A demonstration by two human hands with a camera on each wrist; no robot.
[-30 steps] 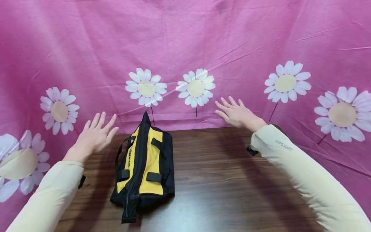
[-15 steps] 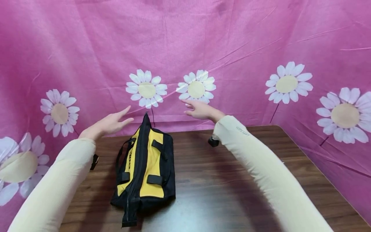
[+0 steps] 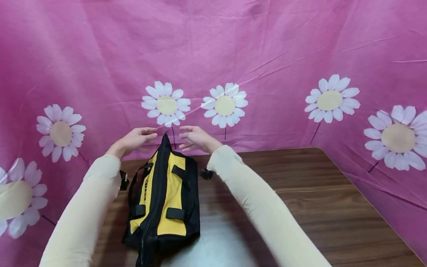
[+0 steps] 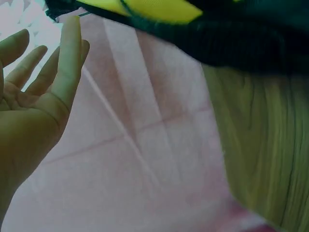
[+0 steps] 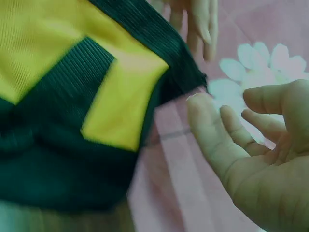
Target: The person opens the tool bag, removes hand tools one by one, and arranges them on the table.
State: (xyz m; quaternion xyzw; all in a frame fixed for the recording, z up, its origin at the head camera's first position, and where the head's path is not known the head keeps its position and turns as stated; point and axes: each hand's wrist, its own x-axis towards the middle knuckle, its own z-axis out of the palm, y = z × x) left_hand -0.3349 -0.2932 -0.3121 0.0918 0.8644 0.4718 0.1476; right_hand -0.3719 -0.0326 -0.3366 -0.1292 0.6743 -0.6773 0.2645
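A black and yellow zippered bag [image 3: 172, 187] stands on the wooden table, with a dark zipper strip [image 3: 161, 181] along its top and the far end rising to a point. My left hand [image 3: 134, 141] hovers just left of that far tip, fingers loosely bent. On the other side is my right hand [image 3: 199, 140], its fingers pointing inward. Neither hand holds anything. In the right wrist view, the right fingers are close to the bag's corner; whether they touch it cannot be told. The left wrist view has the left hand [image 4: 41, 108] below the bag's edge [image 4: 161, 9].
A brown wooden table [image 3: 283, 178] extends to the right of the bag. Pink cloth [image 3: 267, 55] printed with white daisies hangs behind the table and at both sides. The table's far edge lies close to the bag's far end.
Both hands have moved inward from wide apart, the right one travelling left and the left one right, to either side of the bag's far tip. The bag has stayed in place.
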